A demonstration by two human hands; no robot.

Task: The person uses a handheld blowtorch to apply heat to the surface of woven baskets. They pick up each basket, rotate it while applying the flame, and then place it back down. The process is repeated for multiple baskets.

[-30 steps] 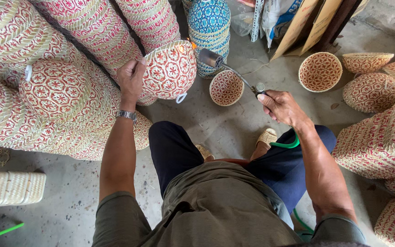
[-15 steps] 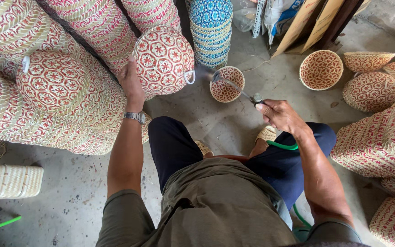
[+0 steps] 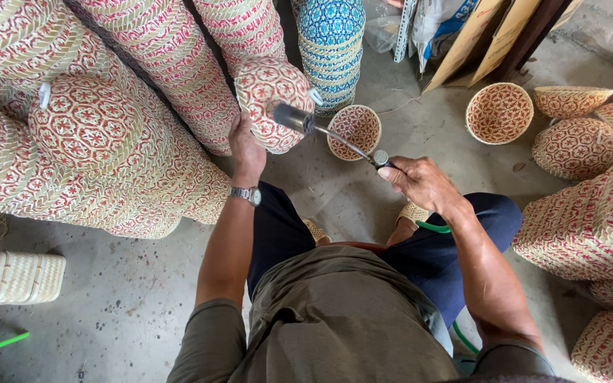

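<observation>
Woven red-and-cream baskets, nested into long stacks (image 3: 108,106), fill the left side and lean across the concrete floor (image 3: 129,305); more such stacks (image 3: 590,227) stand at the right edge, and a blue-patterned stack (image 3: 331,42) rises at the top centre. Loose bowl-shaped baskets (image 3: 499,112) lie open or overturned on the floor at upper right, with another open one (image 3: 354,131) just beyond the torch. Seated among them, the person holds up a single round basket (image 3: 272,99), bottom outward, with the left hand (image 3: 246,145) gripping its lower rim, a wristwatch (image 3: 247,193) on that wrist. The right hand (image 3: 420,183) is closed around the handle of a slim metal gas torch (image 3: 324,131), whose dark nozzle points at, and sits just beside, the held basket's surface. A green hose (image 3: 431,227) shows under the right forearm.
</observation>
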